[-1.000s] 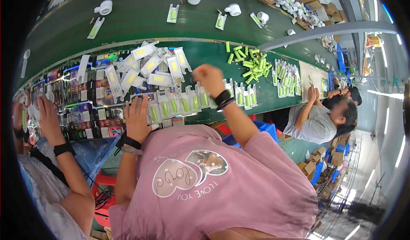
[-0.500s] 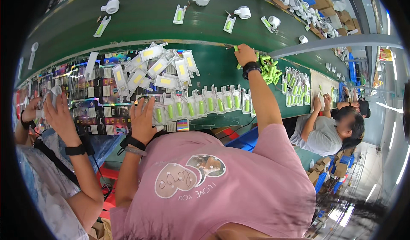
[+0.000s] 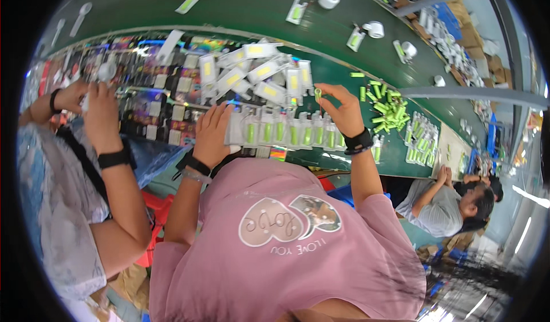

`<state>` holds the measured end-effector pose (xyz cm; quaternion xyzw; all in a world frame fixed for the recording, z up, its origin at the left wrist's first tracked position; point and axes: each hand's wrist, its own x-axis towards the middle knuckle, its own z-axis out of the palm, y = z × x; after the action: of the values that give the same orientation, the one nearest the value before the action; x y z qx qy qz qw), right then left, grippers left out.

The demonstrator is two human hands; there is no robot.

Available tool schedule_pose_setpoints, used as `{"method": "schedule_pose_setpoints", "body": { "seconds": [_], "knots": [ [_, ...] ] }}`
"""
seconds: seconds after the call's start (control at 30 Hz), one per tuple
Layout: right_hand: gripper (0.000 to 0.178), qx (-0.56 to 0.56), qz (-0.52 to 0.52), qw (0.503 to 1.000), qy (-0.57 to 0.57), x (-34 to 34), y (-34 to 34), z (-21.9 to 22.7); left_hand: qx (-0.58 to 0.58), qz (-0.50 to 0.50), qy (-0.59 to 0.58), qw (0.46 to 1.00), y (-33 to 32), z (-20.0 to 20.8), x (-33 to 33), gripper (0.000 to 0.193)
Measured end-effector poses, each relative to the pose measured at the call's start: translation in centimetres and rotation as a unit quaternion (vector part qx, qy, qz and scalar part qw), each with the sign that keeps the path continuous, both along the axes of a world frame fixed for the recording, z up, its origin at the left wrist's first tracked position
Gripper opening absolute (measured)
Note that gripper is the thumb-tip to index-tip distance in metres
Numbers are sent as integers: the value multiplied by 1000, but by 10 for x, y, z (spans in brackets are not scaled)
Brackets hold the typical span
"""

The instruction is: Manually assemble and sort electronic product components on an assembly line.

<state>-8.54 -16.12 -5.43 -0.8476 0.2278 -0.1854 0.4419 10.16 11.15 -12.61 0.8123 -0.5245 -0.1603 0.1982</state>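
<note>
My right hand [image 3: 344, 109] is raised over the row of casings, its thumb and fingertips pinched on a small green battery [image 3: 318, 93]. Below it, several white plastic casings [image 3: 279, 116] stand side by side along the near table edge, each with a green battery inside and thin wires at its top. My left hand [image 3: 212, 132] lies with its fingers stretched out at the left end of this row, touching the end casing. A white cover shows on its thumb tip. Behind the row is a heap of white casings [image 3: 270, 91] with yellow patches.
Loose green batteries [image 3: 391, 113] are piled to the right, near more filled casings [image 3: 423, 141]. Along the back runs a green conveyor [image 3: 246, 13] with white round-headed parts [image 3: 327, 0]. A co-worker's hands [image 3: 102, 107] work at the left; another person [image 3: 441, 207] sits right. A metal bar [image 3: 475, 95] crosses the right side.
My right hand has come back from the battery pile to the row, bringing a green battery. The whole view has shifted and turned. My left hand stays at the row's left end.
</note>
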Motion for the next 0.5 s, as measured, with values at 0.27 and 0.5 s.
{"method": "schedule_pose_setpoints", "body": {
  "seconds": [0.27, 0.5],
  "knots": [
    [29, -33, 138, 989, -42, 35, 50, 4, 20, 49, 26, 998, 10, -2, 6, 100],
    [29, 266, 168, 947, 63, 72, 92, -28, -1, 55, 40, 998, 14, -13, 2, 97]
  ]
}}
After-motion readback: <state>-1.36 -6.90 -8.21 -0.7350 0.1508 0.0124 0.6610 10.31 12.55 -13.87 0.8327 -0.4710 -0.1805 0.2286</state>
